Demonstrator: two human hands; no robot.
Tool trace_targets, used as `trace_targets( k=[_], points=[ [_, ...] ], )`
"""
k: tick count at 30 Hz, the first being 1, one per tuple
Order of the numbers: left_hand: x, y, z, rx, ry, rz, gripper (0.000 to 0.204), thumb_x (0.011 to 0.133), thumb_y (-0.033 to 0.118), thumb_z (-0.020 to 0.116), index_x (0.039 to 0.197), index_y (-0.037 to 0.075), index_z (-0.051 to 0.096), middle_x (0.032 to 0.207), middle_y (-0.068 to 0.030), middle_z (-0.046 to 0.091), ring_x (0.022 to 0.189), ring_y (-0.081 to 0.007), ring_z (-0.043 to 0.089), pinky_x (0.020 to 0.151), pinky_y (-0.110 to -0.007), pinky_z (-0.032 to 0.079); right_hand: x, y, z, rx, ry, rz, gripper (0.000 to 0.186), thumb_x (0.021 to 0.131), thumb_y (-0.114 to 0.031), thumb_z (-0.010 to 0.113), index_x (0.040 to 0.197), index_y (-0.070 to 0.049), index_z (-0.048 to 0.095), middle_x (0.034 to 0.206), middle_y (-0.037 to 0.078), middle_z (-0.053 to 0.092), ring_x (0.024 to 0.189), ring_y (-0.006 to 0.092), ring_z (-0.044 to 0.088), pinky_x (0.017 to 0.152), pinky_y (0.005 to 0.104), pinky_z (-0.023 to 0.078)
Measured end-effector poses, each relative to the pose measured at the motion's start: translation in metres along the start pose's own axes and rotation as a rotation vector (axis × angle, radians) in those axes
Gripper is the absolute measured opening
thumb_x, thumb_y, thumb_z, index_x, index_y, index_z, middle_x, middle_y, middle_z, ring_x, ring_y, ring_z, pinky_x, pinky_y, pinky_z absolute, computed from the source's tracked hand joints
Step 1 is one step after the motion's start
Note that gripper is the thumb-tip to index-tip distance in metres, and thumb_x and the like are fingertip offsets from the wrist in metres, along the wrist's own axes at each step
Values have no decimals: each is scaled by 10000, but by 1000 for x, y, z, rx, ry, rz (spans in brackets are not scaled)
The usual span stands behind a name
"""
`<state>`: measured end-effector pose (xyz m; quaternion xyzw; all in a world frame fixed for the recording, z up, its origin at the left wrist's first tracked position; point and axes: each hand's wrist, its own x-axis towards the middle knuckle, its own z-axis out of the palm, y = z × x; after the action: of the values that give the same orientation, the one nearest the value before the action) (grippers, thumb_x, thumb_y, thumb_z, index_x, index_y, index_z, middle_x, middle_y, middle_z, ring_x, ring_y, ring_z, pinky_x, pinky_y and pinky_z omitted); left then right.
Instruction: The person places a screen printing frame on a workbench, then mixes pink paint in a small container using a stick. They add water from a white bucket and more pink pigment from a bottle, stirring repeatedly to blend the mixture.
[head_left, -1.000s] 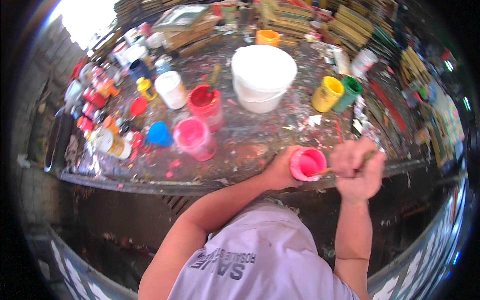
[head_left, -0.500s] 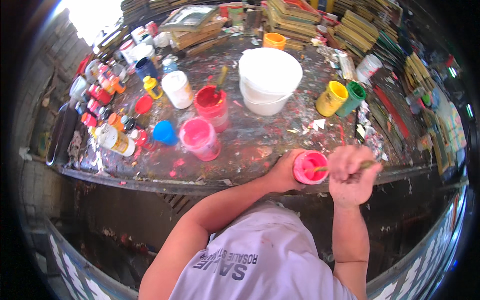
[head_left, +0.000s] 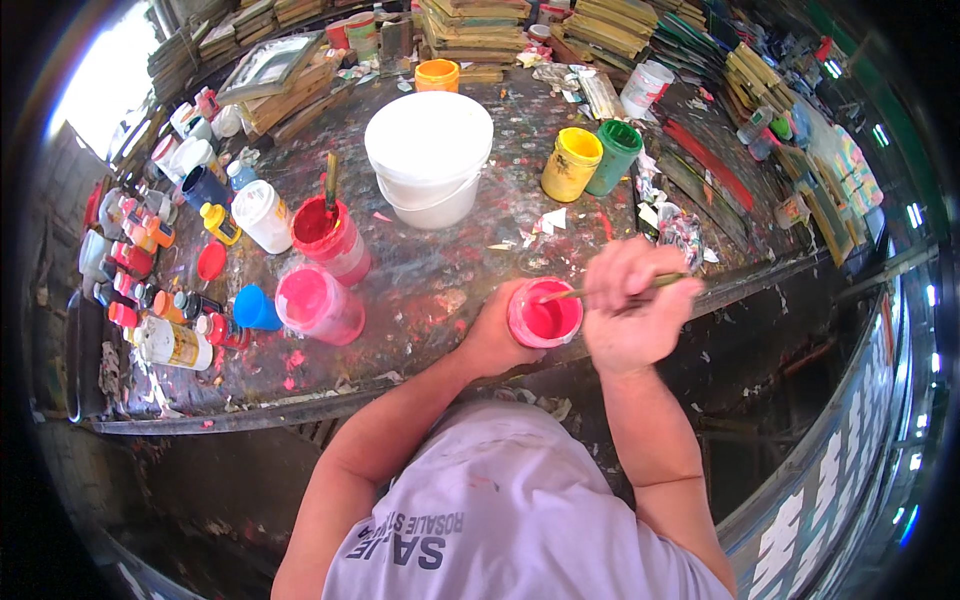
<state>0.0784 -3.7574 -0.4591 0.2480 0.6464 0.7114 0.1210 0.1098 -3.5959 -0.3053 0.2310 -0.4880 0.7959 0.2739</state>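
Observation:
My left hand (head_left: 494, 334) is wrapped round a jar of bright pink paint (head_left: 546, 312) at the table's near edge. The jar's mouth is uncovered and faces up toward me. My right hand (head_left: 635, 305) grips a thin stick (head_left: 568, 294), its fingers curled over the shaft. One end of the stick dips into the pink paint, and its other end sticks out past my thumb. To the left of the jar stand a pink-stained plastic container (head_left: 320, 306) and a red paint container (head_left: 333, 240) with a stick in it.
A white lidded bucket (head_left: 428, 160) stands beyond the jar, with yellow (head_left: 571, 165) and green (head_left: 613, 158) paint containers to its right. Several small bottles and a blue cup (head_left: 257, 308) crowd the left. Wooden frames (head_left: 470, 30) are stacked at the back. Paper scraps (head_left: 548, 222) litter the paint-stained table.
The whole scene has shifted left in the view as my head turned. My left hand still holds the jar. More of the stick shows between my right hand and the jar.

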Motion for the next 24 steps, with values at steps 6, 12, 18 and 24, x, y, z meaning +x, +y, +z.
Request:
trace_targets(
  k=[6, 12, 18, 24],
  points=[
    [-2, -16, 0, 51, -5, 15, 1028, 662, -25, 1004, 1581, 47, 549, 1512, -130, 656, 1437, -285, 648, 1265, -442, 502, 4, -2, -5, 54, -5, 75, 600, 1213, -561, 557, 915, -40, 575, 751, 56, 524, 625, 150, 466, 562, 303, 348],
    [-3, -15, -3, 18, -36, -39, 1033, 661, -23, 1007, 1582, 48, 544, 1530, -126, 656, 1443, -276, 648, 1270, -440, 498, 5, 1, -4, 73, -243, 237, 585, 1221, -555, 538, 919, -54, 573, 742, 54, 518, 656, 147, 492, 575, 319, 381],
    [-1, -15, -3, 72, -25, 12, 1054, 659, -12, 1018, 1587, 51, 522, 1527, -122, 660, 1429, -277, 658, 1264, -439, 501, 6, -1, -4, 29, -55, 81, 591, 1218, -560, 536, 917, -53, 571, 722, 57, 509, 668, 157, 505, 585, 323, 388],
    [-1, -20, -1, 66, -15, 16, 1049, 660, -21, 1017, 1580, 48, 519, 1508, -120, 658, 1432, -269, 650, 1266, -439, 498, 3, -1, -4, 152, -104, 74, 650, 1213, -595, 540, 927, -15, 598, 734, 61, 529, 670, 162, 501, 602, 322, 356]
  ],
)
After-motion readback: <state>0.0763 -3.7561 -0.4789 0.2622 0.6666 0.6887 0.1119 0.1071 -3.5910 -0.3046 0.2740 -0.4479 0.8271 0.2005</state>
